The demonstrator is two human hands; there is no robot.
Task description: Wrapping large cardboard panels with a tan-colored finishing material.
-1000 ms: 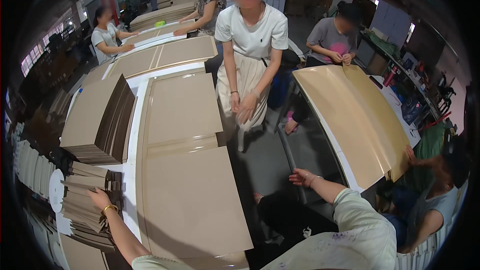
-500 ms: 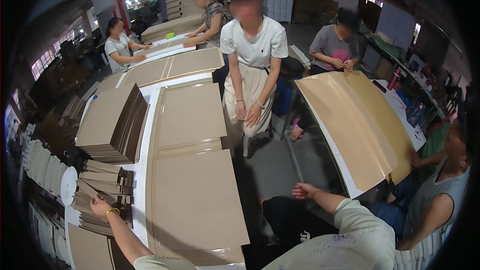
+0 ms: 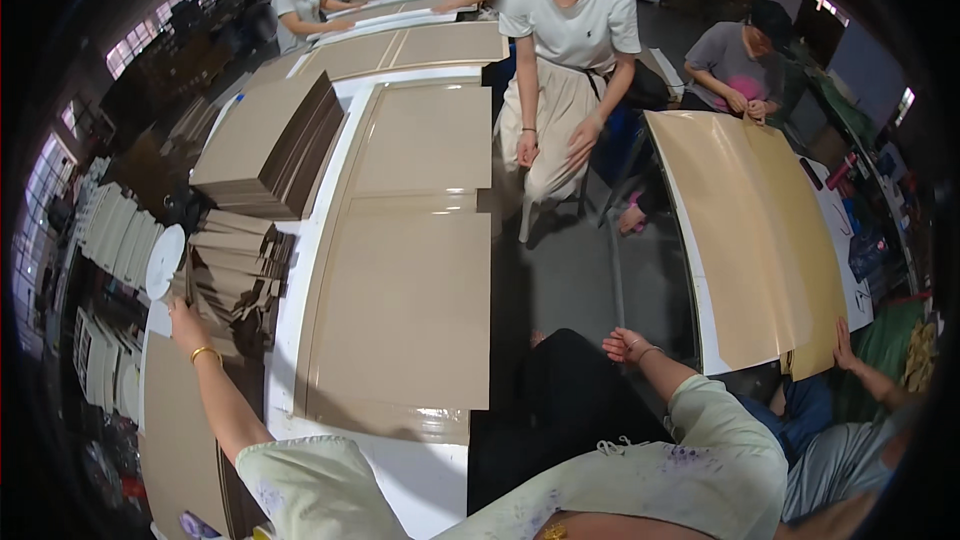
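Note:
My left hand (image 3: 184,322), with a gold bangle at the wrist, is closed on the end of a narrow cardboard strip (image 3: 178,286), beside a white round disc (image 3: 166,262). A fanned pile of similar cardboard strips (image 3: 232,252) lies just right of it. My right hand (image 3: 626,345) hangs over the gap between the two tables, palm up. Its fingers are loosely curled and apart, with nothing seen in them. Large grey-brown boards (image 3: 400,310) lie on glossy tan sheeting on the white table (image 3: 420,475) between my arms.
A tall stack of boards (image 3: 265,135) stands at the far left of the table. Facing me sits a person in a white shirt (image 3: 570,20). On the right table a curved tan sheet (image 3: 740,240) lies, with people beside it. White rolls (image 3: 115,230) stand left.
The view has tipped downward and swung left, so the scene sits higher and further right. My left hand stays at the strips, now nearer the white disc. My right hand still hangs loosely.

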